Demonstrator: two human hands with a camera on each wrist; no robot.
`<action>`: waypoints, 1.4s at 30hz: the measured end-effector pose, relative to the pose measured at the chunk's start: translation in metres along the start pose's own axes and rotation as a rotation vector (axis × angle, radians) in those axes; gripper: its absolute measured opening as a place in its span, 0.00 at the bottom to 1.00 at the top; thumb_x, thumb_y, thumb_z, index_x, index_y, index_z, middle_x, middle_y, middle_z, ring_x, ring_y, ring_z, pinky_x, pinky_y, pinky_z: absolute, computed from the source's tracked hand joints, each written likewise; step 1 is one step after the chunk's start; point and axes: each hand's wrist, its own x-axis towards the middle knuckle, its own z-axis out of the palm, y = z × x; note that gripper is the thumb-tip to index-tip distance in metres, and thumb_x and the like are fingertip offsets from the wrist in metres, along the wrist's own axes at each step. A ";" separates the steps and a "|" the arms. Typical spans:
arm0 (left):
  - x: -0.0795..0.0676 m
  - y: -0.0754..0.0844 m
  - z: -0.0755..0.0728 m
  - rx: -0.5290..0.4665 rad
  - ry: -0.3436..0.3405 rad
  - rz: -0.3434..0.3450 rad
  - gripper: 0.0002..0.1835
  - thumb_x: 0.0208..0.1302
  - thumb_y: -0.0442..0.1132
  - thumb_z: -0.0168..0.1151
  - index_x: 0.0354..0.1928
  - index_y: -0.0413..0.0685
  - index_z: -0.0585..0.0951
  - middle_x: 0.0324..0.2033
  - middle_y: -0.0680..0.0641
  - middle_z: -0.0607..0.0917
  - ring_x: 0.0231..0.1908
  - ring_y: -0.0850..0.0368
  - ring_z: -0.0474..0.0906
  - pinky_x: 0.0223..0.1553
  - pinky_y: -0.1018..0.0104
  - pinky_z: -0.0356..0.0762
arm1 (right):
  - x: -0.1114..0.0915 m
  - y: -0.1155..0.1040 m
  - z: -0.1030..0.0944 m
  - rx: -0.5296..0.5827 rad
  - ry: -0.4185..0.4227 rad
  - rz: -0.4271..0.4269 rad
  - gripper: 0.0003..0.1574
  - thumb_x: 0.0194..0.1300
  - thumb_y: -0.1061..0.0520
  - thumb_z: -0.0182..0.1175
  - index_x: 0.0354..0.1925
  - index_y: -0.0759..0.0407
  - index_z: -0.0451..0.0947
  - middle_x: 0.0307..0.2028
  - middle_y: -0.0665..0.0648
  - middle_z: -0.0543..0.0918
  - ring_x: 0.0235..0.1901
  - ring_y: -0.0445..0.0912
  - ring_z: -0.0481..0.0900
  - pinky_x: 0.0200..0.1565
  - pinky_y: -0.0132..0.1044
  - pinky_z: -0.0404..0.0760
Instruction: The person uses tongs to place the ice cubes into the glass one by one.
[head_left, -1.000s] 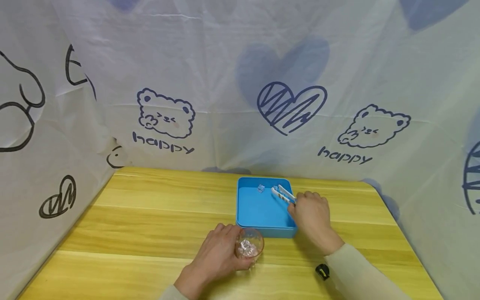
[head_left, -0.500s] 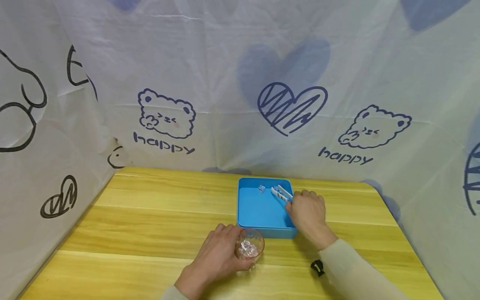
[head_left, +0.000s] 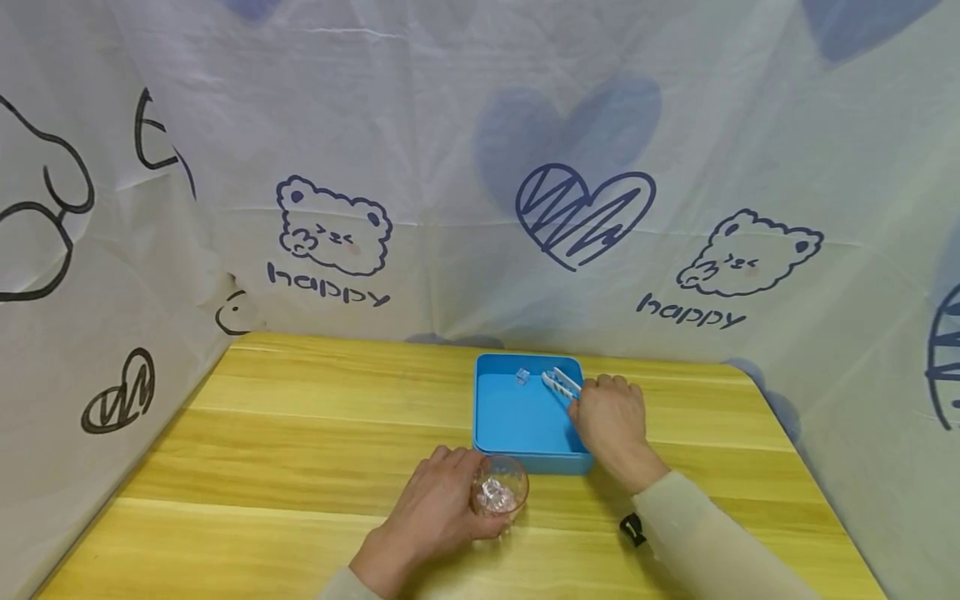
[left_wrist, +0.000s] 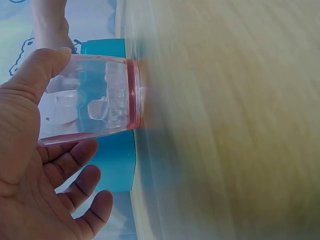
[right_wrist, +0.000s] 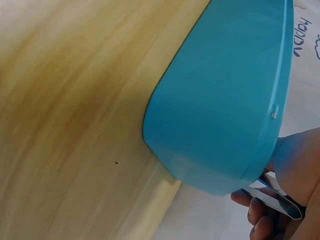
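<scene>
My left hand (head_left: 438, 508) grips a clear cup (head_left: 501, 482) with a pinkish rim, standing on the table just in front of the blue box. Several clear cubes (left_wrist: 99, 107) lie at the bottom of the cup. With my right hand (head_left: 617, 421) I hold white tongs (head_left: 561, 387), reaching over the right wall of the blue box (head_left: 517, 429). The tong tips are low near the far right corner, at a clear cube partly hidden between them. Another clear cube (head_left: 522, 377) lies to their left in the box. The right wrist view shows the tongs (right_wrist: 275, 201) pinched behind the box wall.
A yellow wood-grain table (head_left: 300, 433) carries everything. Behind and beside it hangs a white cloth (head_left: 435, 167) printed with hearts and bears. A small black object (head_left: 632, 529) shows beside the right sleeve (head_left: 712, 533).
My right hand has shifted slightly left, and the tong tips have drawn closer together around the far right cube. The left hand and the cup have stayed put.
</scene>
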 end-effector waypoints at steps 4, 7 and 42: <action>0.001 0.001 0.000 -0.003 -0.008 -0.007 0.40 0.49 0.66 0.79 0.59 0.52 0.80 0.47 0.56 0.85 0.45 0.58 0.73 0.48 0.57 0.76 | 0.001 0.001 -0.002 0.005 -0.025 0.003 0.19 0.68 0.50 0.67 0.35 0.68 0.84 0.29 0.61 0.82 0.33 0.56 0.78 0.38 0.51 0.79; 0.001 0.001 0.000 -0.006 -0.012 -0.009 0.40 0.50 0.66 0.79 0.59 0.52 0.80 0.47 0.55 0.85 0.45 0.58 0.72 0.49 0.57 0.76 | 0.002 0.003 -0.009 0.047 -0.087 0.027 0.18 0.69 0.50 0.66 0.35 0.67 0.83 0.29 0.60 0.81 0.32 0.56 0.78 0.38 0.51 0.79; -0.001 0.000 0.001 -0.019 0.017 0.009 0.38 0.50 0.64 0.80 0.57 0.51 0.81 0.44 0.56 0.85 0.43 0.59 0.72 0.47 0.59 0.76 | -0.034 0.003 -0.026 0.152 -0.018 -0.032 0.17 0.68 0.52 0.68 0.28 0.62 0.79 0.23 0.55 0.73 0.28 0.52 0.70 0.32 0.44 0.69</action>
